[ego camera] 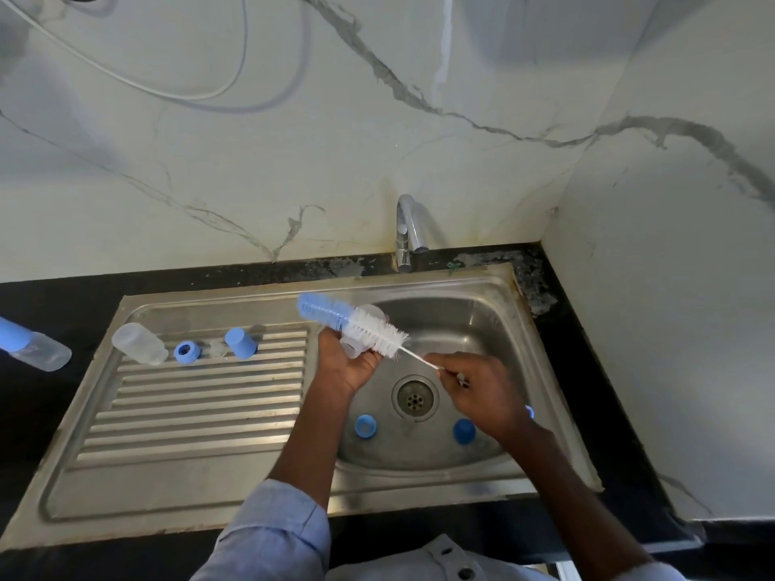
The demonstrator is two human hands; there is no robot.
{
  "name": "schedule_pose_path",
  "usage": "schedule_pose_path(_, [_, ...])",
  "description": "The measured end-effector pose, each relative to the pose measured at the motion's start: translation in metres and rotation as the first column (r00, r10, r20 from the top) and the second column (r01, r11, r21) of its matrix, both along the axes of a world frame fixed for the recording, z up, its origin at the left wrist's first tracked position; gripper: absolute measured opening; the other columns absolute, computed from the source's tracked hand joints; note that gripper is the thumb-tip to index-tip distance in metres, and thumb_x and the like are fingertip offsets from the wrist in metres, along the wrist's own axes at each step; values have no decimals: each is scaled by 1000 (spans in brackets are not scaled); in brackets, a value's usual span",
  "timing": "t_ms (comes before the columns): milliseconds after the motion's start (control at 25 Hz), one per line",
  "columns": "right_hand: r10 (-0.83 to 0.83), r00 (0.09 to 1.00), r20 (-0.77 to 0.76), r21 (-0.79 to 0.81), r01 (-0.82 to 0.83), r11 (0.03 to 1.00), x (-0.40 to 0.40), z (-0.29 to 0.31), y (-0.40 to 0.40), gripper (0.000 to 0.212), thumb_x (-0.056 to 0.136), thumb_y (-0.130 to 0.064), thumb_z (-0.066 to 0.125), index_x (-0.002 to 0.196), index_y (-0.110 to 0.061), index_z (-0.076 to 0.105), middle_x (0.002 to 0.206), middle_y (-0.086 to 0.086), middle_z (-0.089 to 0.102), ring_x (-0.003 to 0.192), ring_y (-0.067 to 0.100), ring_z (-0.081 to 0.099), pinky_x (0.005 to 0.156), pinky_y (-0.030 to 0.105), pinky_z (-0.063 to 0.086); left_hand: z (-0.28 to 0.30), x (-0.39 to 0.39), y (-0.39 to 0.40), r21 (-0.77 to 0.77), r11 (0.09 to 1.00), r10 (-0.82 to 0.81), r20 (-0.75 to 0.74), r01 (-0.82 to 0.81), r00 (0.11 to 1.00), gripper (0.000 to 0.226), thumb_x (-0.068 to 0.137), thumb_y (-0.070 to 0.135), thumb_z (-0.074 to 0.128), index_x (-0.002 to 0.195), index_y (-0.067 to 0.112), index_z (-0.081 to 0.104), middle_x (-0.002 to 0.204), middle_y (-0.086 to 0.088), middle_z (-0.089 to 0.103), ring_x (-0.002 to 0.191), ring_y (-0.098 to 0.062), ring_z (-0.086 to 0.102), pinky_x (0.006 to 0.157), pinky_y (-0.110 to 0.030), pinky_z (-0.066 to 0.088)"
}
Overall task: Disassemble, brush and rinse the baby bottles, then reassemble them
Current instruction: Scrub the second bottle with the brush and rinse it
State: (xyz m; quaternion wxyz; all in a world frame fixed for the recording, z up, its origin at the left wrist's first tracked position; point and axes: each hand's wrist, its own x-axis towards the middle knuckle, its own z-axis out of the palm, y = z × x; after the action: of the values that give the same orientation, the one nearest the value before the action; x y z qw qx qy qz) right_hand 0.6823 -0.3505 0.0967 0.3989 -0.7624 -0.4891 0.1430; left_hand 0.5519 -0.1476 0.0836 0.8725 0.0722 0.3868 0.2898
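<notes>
Here, bottle parts are being brushed over a steel sink set in a black counter.

The left hand [348, 362] curls around a clear bottle [356, 343] above the basin's left edge, while the right hand [482, 392] pinches the thin handle of a blue-and-white bottle brush [356, 322] lying across the bottle. Two blue caps [365, 425] sit in the sink [482, 312] beside the drain [415, 398]. On the ribbed drainboard [201, 408] lie another clear bottle body [138, 343], a blue ring [186, 352] and a blue cap [240, 343]. An assembled bottle [33, 343] lies on the black counter [50, 295] at left. A chrome tap [409, 232] stands against veined marble-look walls [209, 169].
</notes>
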Motion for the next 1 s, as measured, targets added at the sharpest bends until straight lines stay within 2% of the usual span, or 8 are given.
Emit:
schedule_pose_path(160, [-35, 992, 120, 56, 29, 998, -4, -6, 6, 40, 91, -7, 71, 122, -31, 76, 78, -11, 70, 65, 7, 63, 65, 35, 57, 1, 1, -2, -48, 998, -51, 0, 51, 999, 60, 94, 51, 49, 132, 6, 62, 112, -26, 73, 92, -38, 71, 89, -42, 53])
schedule_pose_path(320, [-76, 988, 138, 63, 68, 996, -5, -5, 10, 41, 90, -7, 71, 122, -32, 75, 73, -11, 65, 63, 8, 60, 63, 35, 56, 6, 2, -3, -122, 992, -26, 79, 35, 997, 57, 94, 48, 50, 129, 5, 61, 114, -25, 72, 93, -39, 73, 88, -45, 56])
schedule_pose_path(480, [-87, 988, 131, 39, 83, 996, -8, -7, 12, 39, 92, -8, 69, 124, -29, 75, 78, -9, 69, 67, 8, 63, 67, 35, 57, 12, 6, -1, -55, 998, -7, 125, 13, 992, 51, 97, 35, 57, 137, 4, 56, 132, -22, 63, 119, -39, 59, 110, -45, 45])
schedule_pose_path(560, [-145, 983, 109, 53, 140, 989, -7, -6, 12, 39, 93, -7, 66, 126, -27, 74, 76, -8, 66, 66, 10, 61, 67, 35, 56, 17, 7, -1, -33, 998, -44, 119, 48, 992, 51, 95, 24, 59, 139, -1, 53, 134, -28, 62, 119, -40, 60, 104, -44, 51])
schedule_pose_path(680, [-80, 984, 162, 85, 67, 994, -8, -3, 10, 41, 93, -6, 68, 128, -28, 73, 71, -11, 57, 62, 9, 56, 63, 31, 54, 24, 10, -3, -27, 998, -57, 130, 61, 990, 37, 99, 17, 49, 130, -2, 58, 124, -26, 67, 109, -41, 66, 81, -54, 63])
schedule_pose_path(840, [-137, 969, 205, 3, 139, 990, -12, -3, 14, 42, 92, -7, 67, 127, -29, 72, 75, -7, 63, 64, 11, 59, 64, 37, 57, 25, 6, -6, -38, 994, -94, 134, 100, 987, 44, 99, 30, 58, 133, 2, 56, 132, -23, 65, 114, -37, 65, 93, -47, 57])
schedule_pose_path(920, [-211, 964, 161, 9, 212, 977, -11, -3, 17, 43, 91, -6, 67, 126, -30, 73, 78, -7, 67, 66, 10, 60, 66, 37, 58, 27, 6, -9, -21, 992, -124, 95, 127, 988, 40, 90, 22, 66, 125, 4, 58, 123, -26, 69, 108, -36, 66, 88, -40, 53])
schedule_pose_path(1000, [-142, 976, 166, 42, 137, 990, -13, -1, 16, 44, 90, -6, 69, 126, -31, 73, 75, -9, 65, 64, 8, 59, 64, 34, 57, 28, 9, -8, 6, 994, -110, 80, 110, 991, 38, 85, 15, 64, 121, 3, 60, 114, -24, 72, 100, -34, 69, 86, -38, 54])
